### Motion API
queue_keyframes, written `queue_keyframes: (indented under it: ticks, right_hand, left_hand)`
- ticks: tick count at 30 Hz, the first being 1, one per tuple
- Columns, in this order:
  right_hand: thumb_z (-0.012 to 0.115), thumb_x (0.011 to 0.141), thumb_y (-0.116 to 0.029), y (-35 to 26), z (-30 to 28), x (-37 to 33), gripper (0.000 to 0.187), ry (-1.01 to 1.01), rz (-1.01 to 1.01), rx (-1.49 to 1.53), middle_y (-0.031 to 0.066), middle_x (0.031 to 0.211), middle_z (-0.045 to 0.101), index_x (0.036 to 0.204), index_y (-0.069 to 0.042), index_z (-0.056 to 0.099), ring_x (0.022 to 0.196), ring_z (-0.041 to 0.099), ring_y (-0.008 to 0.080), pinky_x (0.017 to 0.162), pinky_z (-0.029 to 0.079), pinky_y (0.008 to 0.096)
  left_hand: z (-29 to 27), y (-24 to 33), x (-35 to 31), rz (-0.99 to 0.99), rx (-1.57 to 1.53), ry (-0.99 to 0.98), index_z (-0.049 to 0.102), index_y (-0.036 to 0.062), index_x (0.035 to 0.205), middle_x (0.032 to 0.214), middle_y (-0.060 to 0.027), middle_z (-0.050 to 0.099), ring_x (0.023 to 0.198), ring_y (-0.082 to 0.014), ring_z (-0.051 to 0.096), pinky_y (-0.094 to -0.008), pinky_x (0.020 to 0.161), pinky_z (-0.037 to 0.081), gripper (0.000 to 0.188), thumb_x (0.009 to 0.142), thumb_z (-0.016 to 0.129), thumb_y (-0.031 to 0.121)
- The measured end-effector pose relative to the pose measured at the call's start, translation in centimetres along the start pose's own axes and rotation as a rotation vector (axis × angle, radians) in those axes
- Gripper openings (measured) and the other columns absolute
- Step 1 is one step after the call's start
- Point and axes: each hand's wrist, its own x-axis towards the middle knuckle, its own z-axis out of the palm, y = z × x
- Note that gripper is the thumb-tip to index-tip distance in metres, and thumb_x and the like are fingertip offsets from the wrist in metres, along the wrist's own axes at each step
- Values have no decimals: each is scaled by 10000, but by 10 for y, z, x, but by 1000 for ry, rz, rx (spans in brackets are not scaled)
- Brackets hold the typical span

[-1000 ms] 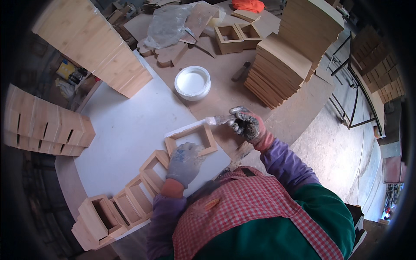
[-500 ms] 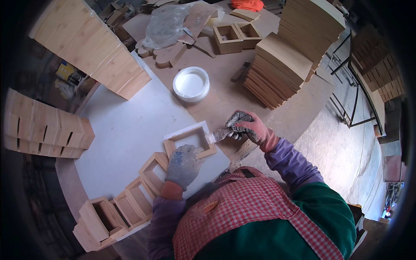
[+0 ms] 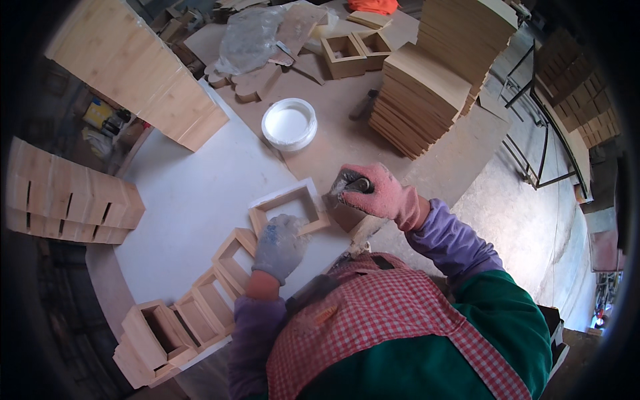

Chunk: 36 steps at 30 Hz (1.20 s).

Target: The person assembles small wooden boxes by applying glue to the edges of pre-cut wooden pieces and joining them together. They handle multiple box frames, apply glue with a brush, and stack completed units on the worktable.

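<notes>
A small rectangular wooden frame point(image 3: 317, 224) lies on the white board in front of me, its far edge coated white. My left hand point(image 3: 280, 248), in a grey glove, grips the frame's near left side with its fingers closed over the edge. My right hand point(image 3: 377, 193), in a pink glove with dark, stained fingers, is closed around a brush point(image 3: 362, 185) beside the frame's right side. The handle's end points up; the bristles are mostly hidden and blurred. Beyond the frame stands a round white tub point(image 3: 289, 125) with white stuff in it.
More wooden frames point(image 3: 233, 263) run in a row toward the lower left. Stacked wooden pieces point(image 3: 73, 193) and a tall stack of boards point(image 3: 143, 73) stand left. Thin panels point(image 3: 420, 100) are piled at the back right, near two joined boxes point(image 3: 345, 57) and plastic film point(image 3: 250, 40).
My right hand has turned over and shifted slightly up, so the brush handle now points upward. My left hand still holds the frame. The view has shifted slightly.
</notes>
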Motion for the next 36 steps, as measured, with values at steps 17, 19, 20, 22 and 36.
queue_keyframes:
  ticks: [17, 19, 20, 22, 36]
  right_hand:
    - [721, 818, -262, 13, -14, 37, 427, -107, 231, 32, 90, 912, 721, 1168, -27, 651, 801, 689, 198, 740, 544, 315]
    - [703, 845, -228, 21, -22, 68, 357, -44, 260, 161, 77, 895, 712, 1129, -16, 659, 763, 669, 162, 678, 542, 298]
    - [695, 856, -208, 22, -25, 82, 322, 28, 285, 232, 72, 885, 707, 1110, -12, 663, 748, 659, 148, 649, 536, 291]
    - [685, 875, -168, 21, -30, 101, 256, 152, 268, 326, 67, 861, 698, 1069, -1, 668, 722, 642, 124, 589, 514, 276]
    - [735, 821, -293, 17, -30, 174, 457, 38, 180, -324, 142, 1056, 716, 1199, -48, 655, 977, 673, 222, 894, 513, 339]
  left_hand:
    - [-8, 4, 3, -7, -21, -42, 642, 71, 1137, 1113, -151, 624, 1069, -358, 573, -457, 931, 450, 316, 855, 663, 212]
    - [-15, 6, 4, 87, 16, -5, 634, 77, 1157, 1108, -158, 629, 1070, -345, 580, -457, 923, 458, 332, 861, 657, 226]
    - [-19, 8, 3, 62, 73, -44, 626, 74, 1173, 1101, -159, 632, 1058, -345, 590, -456, 915, 466, 343, 875, 639, 244]
    - [-27, 12, 3, 4, 190, -134, 609, 70, 1204, 1087, -160, 638, 1033, -344, 610, -455, 900, 481, 369, 902, 605, 281]
    - [-25, 31, 29, -259, 31, -9, 540, 11, 1270, 1087, -217, 644, 1092, -364, 599, -492, 1023, 423, 553, 921, 602, 436]
